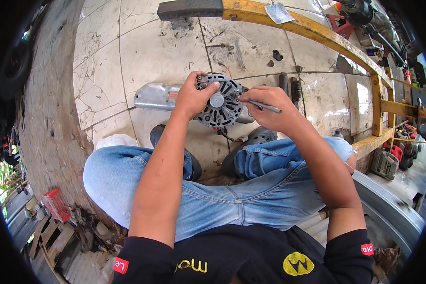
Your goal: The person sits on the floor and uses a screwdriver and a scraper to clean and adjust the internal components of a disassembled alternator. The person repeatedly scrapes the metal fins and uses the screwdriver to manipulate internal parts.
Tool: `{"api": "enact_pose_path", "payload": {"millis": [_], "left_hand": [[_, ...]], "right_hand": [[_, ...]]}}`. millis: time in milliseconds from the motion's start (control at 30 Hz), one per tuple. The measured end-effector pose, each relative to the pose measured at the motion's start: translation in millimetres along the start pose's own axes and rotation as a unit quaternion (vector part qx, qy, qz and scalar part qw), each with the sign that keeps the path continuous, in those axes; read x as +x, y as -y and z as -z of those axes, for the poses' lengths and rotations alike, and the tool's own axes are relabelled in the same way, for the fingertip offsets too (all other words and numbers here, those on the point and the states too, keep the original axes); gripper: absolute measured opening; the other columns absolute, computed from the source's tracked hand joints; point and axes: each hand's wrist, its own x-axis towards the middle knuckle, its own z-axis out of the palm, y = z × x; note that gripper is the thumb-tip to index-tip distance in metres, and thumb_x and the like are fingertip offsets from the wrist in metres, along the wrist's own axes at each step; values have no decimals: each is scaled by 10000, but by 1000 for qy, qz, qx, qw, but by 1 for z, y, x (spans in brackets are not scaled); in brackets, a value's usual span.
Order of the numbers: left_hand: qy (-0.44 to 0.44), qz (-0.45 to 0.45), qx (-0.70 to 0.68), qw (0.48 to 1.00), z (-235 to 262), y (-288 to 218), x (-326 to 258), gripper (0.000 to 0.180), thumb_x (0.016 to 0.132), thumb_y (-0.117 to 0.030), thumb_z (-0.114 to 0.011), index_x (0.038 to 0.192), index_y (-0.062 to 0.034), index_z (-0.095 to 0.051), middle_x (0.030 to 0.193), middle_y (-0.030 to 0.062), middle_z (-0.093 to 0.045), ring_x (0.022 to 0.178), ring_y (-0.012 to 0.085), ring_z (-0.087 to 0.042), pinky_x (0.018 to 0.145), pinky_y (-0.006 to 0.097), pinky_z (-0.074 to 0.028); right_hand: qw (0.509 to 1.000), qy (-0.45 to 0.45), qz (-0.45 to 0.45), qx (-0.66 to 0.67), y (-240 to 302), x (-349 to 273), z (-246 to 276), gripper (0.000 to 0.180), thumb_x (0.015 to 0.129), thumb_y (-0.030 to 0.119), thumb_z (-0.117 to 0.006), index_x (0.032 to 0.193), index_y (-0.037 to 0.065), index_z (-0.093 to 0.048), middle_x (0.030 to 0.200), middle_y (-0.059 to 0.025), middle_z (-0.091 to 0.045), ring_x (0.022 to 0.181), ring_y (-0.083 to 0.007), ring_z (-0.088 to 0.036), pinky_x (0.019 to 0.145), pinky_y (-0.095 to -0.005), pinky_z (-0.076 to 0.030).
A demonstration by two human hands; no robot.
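Observation:
A round grey alternator (217,101) with slotted vents is held over the tiled floor between my feet. My left hand (194,98) grips its left side, the thumb lying across the face near the centre hub. Pinched in my right hand (275,98) is a thin grey metal rod (271,108), its near end sticking out to the right. The rod's other end points at the alternator's right side; whether it touches cannot be told. A red wire shows above the alternator, and dark wires hang below it.
Behind the alternator lies a silver metal cover (149,96). A wire brush (296,89), small dark parts (277,55) and bolts are scattered on the tiles. A yellow metal frame (312,34) crosses the far right. A red box (56,205) stands at lower left.

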Motion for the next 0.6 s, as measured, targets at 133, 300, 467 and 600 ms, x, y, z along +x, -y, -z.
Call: {"api": "enact_pose_path", "payload": {"millis": [133, 300, 467, 600], "left_hand": [[-14, 4, -14, 1000, -1, -2, -2, 561, 858, -341, -811, 1254, -27, -565, 1117, 121, -666, 999, 173, -622, 854, 312, -517], [-23, -1, -21, 1000, -2, -3, -6, 563, 845, -361, -809, 1230, -25, -571, 1103, 134, -679, 992, 198, -638, 869, 331, -511], [-35, 13, -3, 999, -3, -4, -6, 562, 860, -343, -810, 1259, -31, -567, 1098, 109, -684, 991, 174, -636, 858, 313, -520], [-30, 11, -47, 998, -4, -4, -6, 539, 857, -326, -810, 1234, -28, -565, 1077, 117, -690, 973, 181, -642, 857, 314, -517]], "right_hand": [[999, -47, 1, 8, 4, 2, 0, 187, 818, -1, -698, 992, 51, -746, 873, -153, -724, 782, -329, -699, 698, -372, -551], [994, 26, -94, 48, 6, 2, 3, 143, 830, 26, -684, 955, 34, -754, 874, -163, -736, 810, -315, -726, 718, -358, -566], [968, -17, -232, 90, 2, 7, 34, 165, 882, 84, -686, 1020, 29, -758, 839, -97, -748, 741, -148, -694, 694, -300, -545], [961, 49, -217, 162, -2, 2, 13, 185, 894, 114, -693, 1049, 34, -758, 850, -79, -750, 749, -143, -696, 707, -297, -544]]}}
